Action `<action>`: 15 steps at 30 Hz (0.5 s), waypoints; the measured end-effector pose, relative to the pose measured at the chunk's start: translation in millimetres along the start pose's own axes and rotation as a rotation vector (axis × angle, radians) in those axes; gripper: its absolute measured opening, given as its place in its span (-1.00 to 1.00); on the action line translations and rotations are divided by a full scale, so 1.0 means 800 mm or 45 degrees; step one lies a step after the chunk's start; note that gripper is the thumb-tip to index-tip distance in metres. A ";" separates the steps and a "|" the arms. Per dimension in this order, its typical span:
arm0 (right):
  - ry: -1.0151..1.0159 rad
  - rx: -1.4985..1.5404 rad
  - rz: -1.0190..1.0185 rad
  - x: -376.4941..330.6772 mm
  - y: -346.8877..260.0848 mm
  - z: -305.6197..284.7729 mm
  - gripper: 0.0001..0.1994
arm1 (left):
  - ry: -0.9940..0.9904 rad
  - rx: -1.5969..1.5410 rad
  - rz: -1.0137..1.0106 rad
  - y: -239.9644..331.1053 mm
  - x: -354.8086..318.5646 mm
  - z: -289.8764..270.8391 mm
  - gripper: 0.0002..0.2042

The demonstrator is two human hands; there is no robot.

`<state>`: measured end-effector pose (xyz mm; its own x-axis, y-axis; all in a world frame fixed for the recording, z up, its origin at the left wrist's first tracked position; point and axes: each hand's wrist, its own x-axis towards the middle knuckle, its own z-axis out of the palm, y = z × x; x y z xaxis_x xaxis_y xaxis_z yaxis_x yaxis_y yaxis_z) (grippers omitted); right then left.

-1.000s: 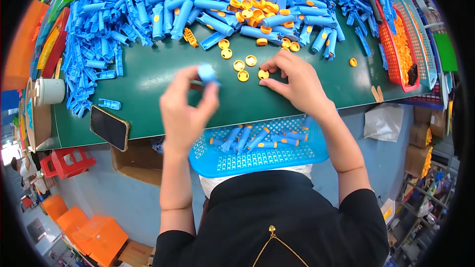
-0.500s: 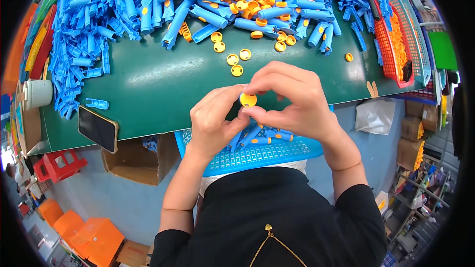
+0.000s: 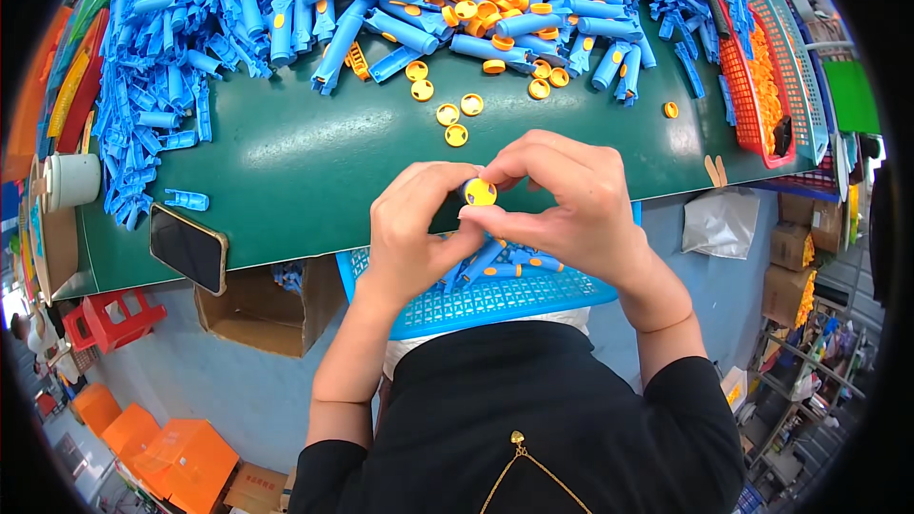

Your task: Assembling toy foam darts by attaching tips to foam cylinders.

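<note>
Since a second ago: hands drawn together, round yellow cap (image 3: 481,192) lifted to just above the glossy green worktop's (image 3: 305,157) near edge. Right hand (image 3: 576,211): fingers clamped on cap. Left hand (image 3: 411,227): fingers closed round blue piece (image 3: 466,192), mostly hidden. Blue lattice basket (image 3: 514,306) holds blue-orange tubes (image 3: 482,261); red mesh basket (image 3: 748,103), orange bits (image 3: 764,81).

Mid-frame, the yellow cap (image 3: 481,192) is looking like smooth plastic and the green tabletop (image 3: 305,171) is gleaming glossily; along the top, blue tubes (image 3: 404,32) are showing smooth plastic; at bottom, the black shirt (image 3: 571,390) is looking like matt cloth
</note>
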<state>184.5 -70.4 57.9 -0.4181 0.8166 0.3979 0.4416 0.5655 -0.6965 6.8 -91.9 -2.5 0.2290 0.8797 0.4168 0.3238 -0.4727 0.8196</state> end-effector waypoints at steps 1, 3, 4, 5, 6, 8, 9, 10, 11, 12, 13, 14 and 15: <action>0.002 -0.002 0.001 -0.001 0.002 0.001 -0.75 | -0.091 -0.101 -0.148 0.001 0.001 -0.002 -0.68; 0.053 0.013 -0.026 -0.003 0.003 0.006 -0.74 | -0.116 -0.444 -0.269 -0.001 0.003 -0.004 -0.66; 0.054 0.015 -0.028 -0.003 0.002 0.006 -0.74 | -0.139 -0.789 -0.387 -0.002 0.005 -0.004 -0.59; 0.036 -0.081 -0.038 -0.004 0.002 0.004 -0.73 | -0.288 -0.814 -0.458 0.006 0.009 -0.004 -0.47; 0.019 -0.176 -0.049 -0.005 0.002 0.002 -0.73 | -0.287 -0.812 -0.458 0.006 0.009 -0.003 -0.47; 0.037 -0.214 -0.099 -0.009 0.005 0.002 -0.71 | -0.437 -0.873 -0.583 0.005 0.006 -0.002 -0.52; 0.056 -0.252 -0.148 -0.012 0.008 0.004 -0.69 | -0.449 -0.882 -0.565 0.002 0.003 0.000 -0.56; 0.060 -0.250 -0.153 -0.013 0.013 0.006 -0.69 | -0.447 -0.876 -0.562 0.006 0.003 0.001 -0.56; 0.030 0.015 -0.041 -0.014 0.020 0.010 -0.69 | -0.382 -0.857 -0.544 0.013 0.003 0.006 -0.56; 0.000 0.281 0.069 -0.017 0.026 0.014 -0.67 | -0.317 -0.838 -0.526 0.016 0.004 0.008 -0.55; 0.003 0.556 0.138 -0.018 0.029 0.027 -0.66 | -0.381 -0.845 -0.506 -0.003 -0.005 0.010 -0.50; 0.030 0.713 0.264 -0.020 0.022 0.042 -0.68 | -0.384 -0.838 -0.505 -0.002 -0.006 0.012 -0.50; 0.006 0.912 0.393 -0.019 0.015 0.052 -0.69 | -0.299 -0.871 -0.548 0.003 -0.009 0.018 -0.49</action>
<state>163.4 -80.4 18.9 -0.3552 0.9264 0.1248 -0.0836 0.1015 -0.9913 19.1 -99.6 -9.3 0.4226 0.9062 -0.0174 -0.1836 0.1044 0.9774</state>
